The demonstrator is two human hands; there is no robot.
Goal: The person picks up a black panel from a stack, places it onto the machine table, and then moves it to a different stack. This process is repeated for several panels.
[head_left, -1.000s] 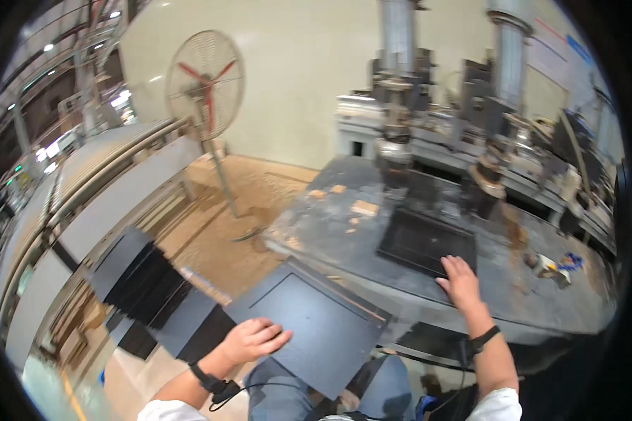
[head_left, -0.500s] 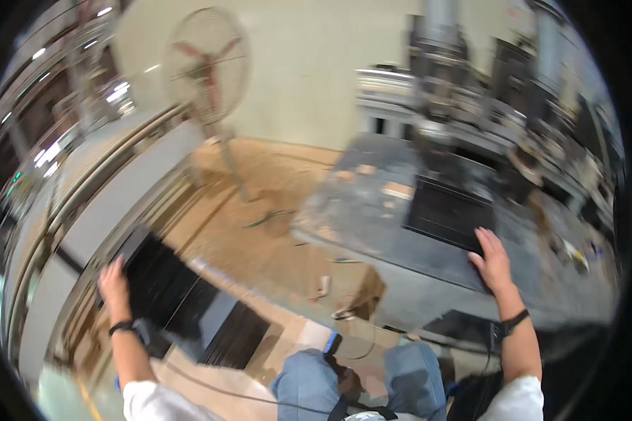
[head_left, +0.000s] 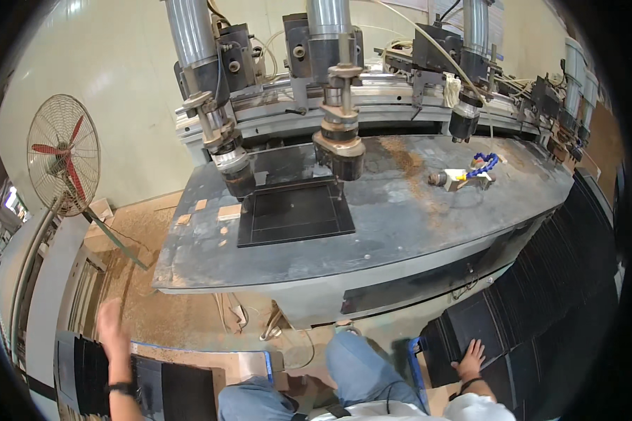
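Observation:
My right hand point(head_left: 470, 361) lies with fingers spread on a stack of black panels point(head_left: 518, 330) at my right. Nothing is gripped in it. My left hand point(head_left: 112, 328), smeared by motion, is raised just above the far end of another set of black panels point(head_left: 182, 387) at my left. Its fingers cannot be made out. On the grey machine table point(head_left: 302, 263) a flat black rectangular panel point(head_left: 295, 216) rests below two spindle heads, apart from both hands.
Spindle heads point(head_left: 340, 144) on a rail overhang the table. Wood scraps point(head_left: 229, 212), sawdust point(head_left: 407, 158) and a fixture with a blue coiled hose point(head_left: 481, 167) lie on it. A caged fan point(head_left: 64, 156) stands far left. Cables point(head_left: 270, 326) trail on the floor.
The view has swung to the right. My right hand has left the near edge of the panel on the table and come down onto the right stack. My left hand stays near the left panels.

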